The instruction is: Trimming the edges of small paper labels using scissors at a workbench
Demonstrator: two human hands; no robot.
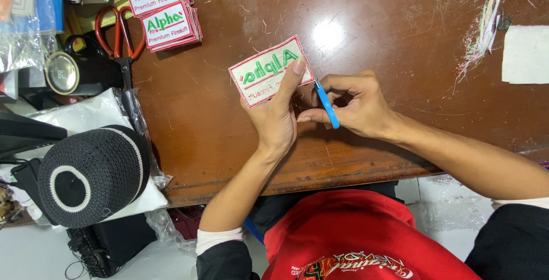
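My left hand (277, 117) holds a white embroidered patch (264, 73) with a red border and green lettering, thumb pressed on its upper right part. My right hand (351, 104) grips a small blue-handled snipper (327, 104), its tip at the patch's right edge. Both hands rest over the brown wooden table (366, 34).
Two stacks of matching patches (164, 6) lie at the top left beside red-handled scissors (117, 31). A black knitted cap (91, 174) sits on white plastic at the left. Loose thread scraps (486, 28) and a white fabric piece (526, 54) lie at the right.
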